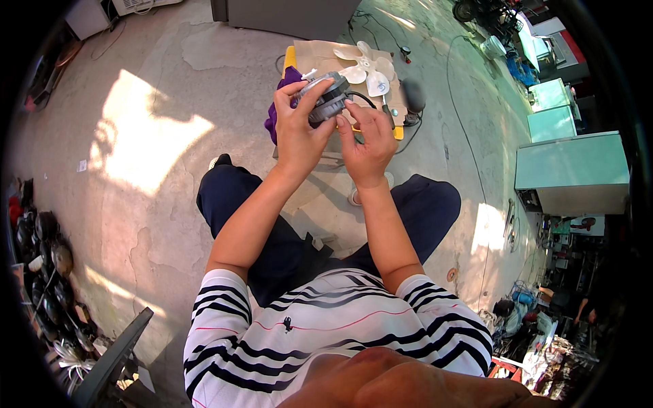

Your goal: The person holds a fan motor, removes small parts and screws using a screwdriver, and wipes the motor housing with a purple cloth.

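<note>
Both hands raise a grey cylindrical motor (325, 94) with a black cord. My left hand (298, 119) grips its left side, fingers over the top and thumb below. My right hand (367, 139) has its fingertips closed on the lower right edge. Behind the motor, a white fan blade piece (375, 83) lies on cardboard (316, 53) atop a low stand with yellow edges. A purple cloth (271, 124) hangs at the stand's left. A dark rounded object (413, 95) sits at its right, partly on or beside the cardboard; I cannot tell which.
A grey cabinet (286, 15) stands beyond the stand. Pale green cabinets (571, 160) and cords line the right. Dark piled items (47, 258) and a metal bar (109, 360) are at left. What looks like another person's arm (581, 309) shows at lower right. Sunlit patches mark the floor.
</note>
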Demonstrator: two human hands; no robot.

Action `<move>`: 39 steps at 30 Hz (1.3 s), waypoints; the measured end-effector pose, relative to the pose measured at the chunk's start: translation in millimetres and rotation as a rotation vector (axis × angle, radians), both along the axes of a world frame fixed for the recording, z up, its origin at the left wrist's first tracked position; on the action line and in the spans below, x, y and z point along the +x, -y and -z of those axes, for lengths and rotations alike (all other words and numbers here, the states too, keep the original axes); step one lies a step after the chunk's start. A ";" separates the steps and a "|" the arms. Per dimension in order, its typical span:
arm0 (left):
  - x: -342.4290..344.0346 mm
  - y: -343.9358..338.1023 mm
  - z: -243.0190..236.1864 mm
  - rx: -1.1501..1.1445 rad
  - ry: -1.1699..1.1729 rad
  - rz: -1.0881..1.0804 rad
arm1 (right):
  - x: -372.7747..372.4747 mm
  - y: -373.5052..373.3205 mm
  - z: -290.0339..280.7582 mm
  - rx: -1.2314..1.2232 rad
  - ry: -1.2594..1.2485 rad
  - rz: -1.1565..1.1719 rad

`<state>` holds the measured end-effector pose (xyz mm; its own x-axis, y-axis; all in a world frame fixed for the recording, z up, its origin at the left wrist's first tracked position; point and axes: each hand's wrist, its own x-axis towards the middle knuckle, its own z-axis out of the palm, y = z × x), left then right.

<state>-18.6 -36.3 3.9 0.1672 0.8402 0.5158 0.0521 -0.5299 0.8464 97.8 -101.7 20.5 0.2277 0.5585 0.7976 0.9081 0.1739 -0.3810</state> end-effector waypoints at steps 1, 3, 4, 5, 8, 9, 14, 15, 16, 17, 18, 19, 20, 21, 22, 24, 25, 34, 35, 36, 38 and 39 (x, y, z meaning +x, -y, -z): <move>0.0 0.1 -0.1 0.001 0.002 0.003 | 2.8 0.8 2.9 0.007 0.063 -0.003; 0.0 0.5 -0.6 -0.021 0.008 -0.001 | 6.7 0.2 4.8 0.008 0.089 0.022; 0.1 0.7 -0.7 -0.031 0.011 -0.003 | 7.6 -0.1 5.2 0.009 0.102 0.035; 0.2 0.5 -0.5 -0.030 0.012 -0.003 | 6.3 1.8 5.0 -0.003 0.080 0.017; 0.5 0.3 0.1 -0.030 0.011 0.000 | 2.4 7.5 4.3 -0.045 0.055 -0.011; 0.5 0.4 0.2 -0.033 0.010 0.002 | 2.5 8.0 4.6 -0.062 0.073 -0.003; 1.8 -0.6 0.6 -0.026 0.016 -0.012 | 0.0 7.9 3.5 -0.072 0.046 0.007; 2.3 -0.9 2.6 -0.022 0.017 -0.013 | -1.9 10.6 2.4 -0.087 0.072 -0.017; 2.4 -1.4 3.8 -0.018 0.019 -0.015 | -2.9 11.9 1.9 -0.101 0.098 -0.041; 2.6 -1.3 3.6 -0.021 0.015 -0.017 | -1.9 12.2 2.8 -0.116 0.078 -0.003; 2.7 -1.3 3.1 -0.023 0.011 -0.019 | -0.3 12.1 4.7 -0.132 0.057 0.034; 2.9 -1.0 2.6 -0.026 0.007 -0.021 | 0.7 12.3 5.5 -0.148 0.037 0.072; 2.7 -1.2 2.4 -0.030 0.012 -0.017 | -0.7 12.6 5.1 -0.133 0.052 0.024; 2.4 -1.0 2.2 -0.034 0.017 -0.012 | -3.5 13.6 3.9 -0.119 0.067 -0.023; 2.1 -1.2 1.9 -0.039 0.021 -0.008 | -4.9 13.9 3.4 -0.104 0.082 -0.070; 1.3 -1.2 1.0 -0.043 0.026 -0.010 | -2.2 13.6 6.9 -0.165 -0.002 -0.041; 1.1 -1.1 0.8 -0.046 0.028 -0.012 | -1.3 13.6 8.1 -0.195 -0.044 -0.026; -0.8 -2.7 0.7 -0.033 0.013 -0.020 | -8.9 15.9 -4.9 -0.199 -0.044 -0.083; -0.7 -2.5 0.5 -0.035 0.013 -0.021 | -8.3 16.1 -4.6 -0.225 -0.049 -0.070; -0.6 -2.2 0.2 -0.036 0.012 -0.021 | -7.1 16.2 -3.8 -0.252 -0.055 -0.057; -0.5 -2.1 0.1 -0.038 0.012 -0.023 | -6.7 16.6 -4.2 -0.261 -0.050 -0.051; -0.6 -2.3 0.6 -0.039 0.012 -0.024 | -7.3 17.3 -5.3 -0.244 -0.039 -0.058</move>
